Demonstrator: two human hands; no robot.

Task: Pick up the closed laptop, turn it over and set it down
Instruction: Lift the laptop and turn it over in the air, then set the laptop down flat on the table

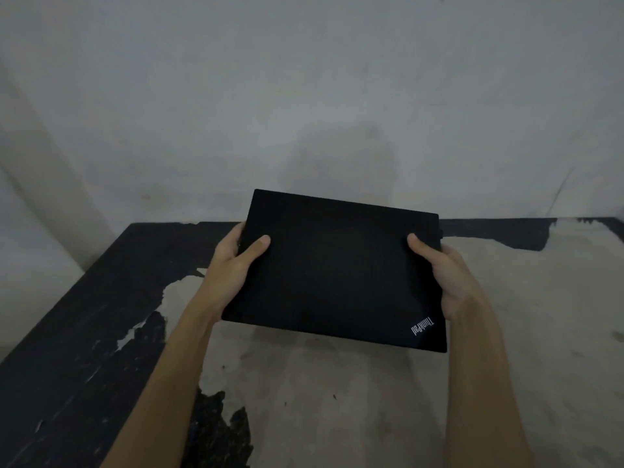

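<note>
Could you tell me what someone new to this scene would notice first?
A closed black laptop held in mid-air at the centre, logo side up, gripped at its sides by the left hand and right hand. Beneath it, a worn table with black paint peeling off, against a bare grey wall.

Both forearms are bare to the frame's lower edge, with no sleeves, and the left hand point(233, 261) and right hand point(445, 275) wear nothing.
</note>
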